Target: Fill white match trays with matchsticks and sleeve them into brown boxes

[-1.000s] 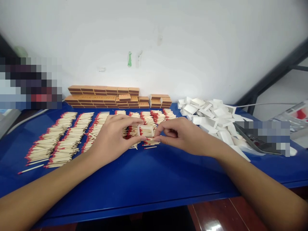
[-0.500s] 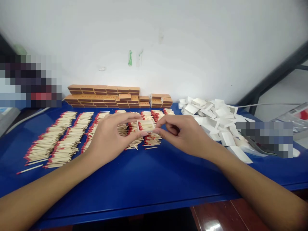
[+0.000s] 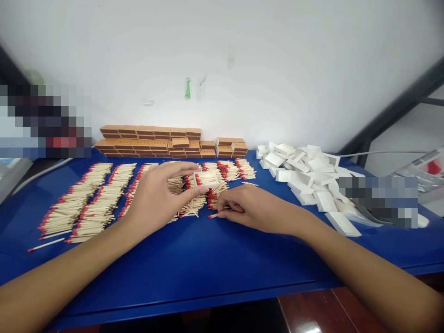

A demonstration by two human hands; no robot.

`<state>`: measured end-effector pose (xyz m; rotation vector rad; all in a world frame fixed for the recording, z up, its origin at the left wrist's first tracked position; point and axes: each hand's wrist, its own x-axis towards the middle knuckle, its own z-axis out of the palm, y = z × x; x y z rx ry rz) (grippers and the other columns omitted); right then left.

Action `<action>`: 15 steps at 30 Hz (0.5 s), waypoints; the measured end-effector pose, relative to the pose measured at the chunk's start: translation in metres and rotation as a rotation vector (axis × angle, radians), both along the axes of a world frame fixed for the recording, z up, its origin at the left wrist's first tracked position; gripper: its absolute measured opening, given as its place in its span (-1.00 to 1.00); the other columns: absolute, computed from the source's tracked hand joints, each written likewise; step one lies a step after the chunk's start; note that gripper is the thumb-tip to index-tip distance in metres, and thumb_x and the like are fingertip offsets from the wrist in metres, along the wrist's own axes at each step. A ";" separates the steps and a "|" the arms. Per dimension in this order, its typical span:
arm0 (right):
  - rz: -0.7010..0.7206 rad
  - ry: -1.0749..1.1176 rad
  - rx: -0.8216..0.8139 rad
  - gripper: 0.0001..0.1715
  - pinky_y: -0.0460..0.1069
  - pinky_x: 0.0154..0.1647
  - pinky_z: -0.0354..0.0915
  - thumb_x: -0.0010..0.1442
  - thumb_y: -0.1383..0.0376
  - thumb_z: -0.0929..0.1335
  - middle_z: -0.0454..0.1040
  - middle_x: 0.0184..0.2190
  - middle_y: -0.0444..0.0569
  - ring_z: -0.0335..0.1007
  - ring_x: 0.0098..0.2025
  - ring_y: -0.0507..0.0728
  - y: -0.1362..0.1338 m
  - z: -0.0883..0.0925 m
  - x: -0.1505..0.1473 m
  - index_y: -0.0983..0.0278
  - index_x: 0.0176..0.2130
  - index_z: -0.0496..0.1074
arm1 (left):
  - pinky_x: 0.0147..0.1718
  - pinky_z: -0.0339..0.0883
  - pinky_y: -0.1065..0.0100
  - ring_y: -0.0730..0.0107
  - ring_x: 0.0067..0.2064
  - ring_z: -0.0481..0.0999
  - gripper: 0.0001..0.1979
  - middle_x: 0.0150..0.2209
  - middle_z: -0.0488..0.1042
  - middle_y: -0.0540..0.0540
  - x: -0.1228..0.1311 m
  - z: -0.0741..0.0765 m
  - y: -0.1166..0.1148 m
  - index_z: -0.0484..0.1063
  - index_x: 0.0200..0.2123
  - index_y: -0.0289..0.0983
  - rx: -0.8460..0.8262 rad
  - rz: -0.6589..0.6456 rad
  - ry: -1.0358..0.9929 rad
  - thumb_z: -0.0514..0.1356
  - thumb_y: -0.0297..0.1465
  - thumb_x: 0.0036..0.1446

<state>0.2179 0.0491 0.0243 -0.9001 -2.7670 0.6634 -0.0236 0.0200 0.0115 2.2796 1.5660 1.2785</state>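
My left hand (image 3: 156,194) pinches a small white matchbox tray (image 3: 206,178) between thumb and forefinger, held just above the blue table (image 3: 208,259); red-tipped matches lie inside the tray. My right hand (image 3: 248,208) rests low on the table, its fingers curled onto a little heap of loose matches (image 3: 217,201) right under the tray. Rows of red-tipped matches (image 3: 93,199) run across the table to the left and behind both hands.
Brown matchbox sleeves (image 3: 156,141) are stacked along the white wall at the back. A pile of empty white trays (image 3: 305,171) lies at the right. Blurred items sit at the far left and far right edges.
My right hand has left the tray and dropped down to the loose matches on the table. My left hand has lifted the tray slightly and kept its hold.
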 end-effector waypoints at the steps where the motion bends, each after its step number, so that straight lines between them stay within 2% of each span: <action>1: -0.008 0.013 0.003 -0.88 -0.07 -0.39 0.03 0.38 0.28 0.38 0.32 -0.52 -0.23 0.15 -0.50 -0.01 0.000 0.000 0.001 0.27 -0.21 0.53 | 0.07 0.51 0.20 0.14 0.04 0.64 -0.62 0.00 0.68 -0.02 0.000 -0.001 0.000 0.61 -0.04 -0.10 0.001 -0.001 0.005 0.43 -0.08 0.13; 5: -0.085 0.103 -0.001 -0.84 -0.07 -0.44 0.00 0.39 0.23 0.37 0.22 -0.57 -0.27 0.09 -0.53 -0.02 0.000 0.000 0.002 0.25 -0.18 0.54 | 0.07 0.49 0.17 0.12 0.04 0.64 -0.60 0.00 0.68 -0.01 -0.002 -0.004 0.000 0.61 -0.02 -0.08 -0.003 -0.020 0.059 0.43 -0.07 0.12; 8: -0.047 0.141 -0.059 -0.85 -0.07 -0.46 0.01 0.36 0.21 0.40 0.18 -0.58 -0.29 0.08 -0.54 -0.03 -0.002 0.000 0.000 0.24 -0.19 0.55 | 0.10 0.46 0.15 0.10 0.04 0.65 -0.61 0.00 0.68 -0.01 -0.002 -0.005 0.000 0.62 -0.03 -0.08 -0.005 -0.040 0.081 0.43 -0.06 0.12; 12: 0.037 0.094 -0.134 -0.85 -0.08 -0.46 0.05 0.32 0.20 0.45 0.21 -0.57 -0.28 0.14 -0.54 -0.03 -0.005 -0.001 -0.003 0.25 -0.20 0.56 | 0.05 0.46 0.17 0.13 0.02 0.65 -0.61 0.00 0.68 0.00 -0.001 -0.003 0.000 0.61 -0.03 -0.09 -0.002 -0.032 0.081 0.43 -0.07 0.12; 15: 0.018 0.090 -0.088 -0.82 -0.07 -0.44 0.05 0.35 0.18 0.43 0.29 -0.55 -0.25 0.17 -0.52 -0.01 -0.003 -0.002 -0.002 0.25 -0.16 0.56 | 0.05 0.46 0.18 0.14 0.02 0.65 -0.60 0.01 0.68 0.00 -0.001 -0.002 0.000 0.60 -0.02 -0.10 0.009 -0.035 0.085 0.44 -0.08 0.12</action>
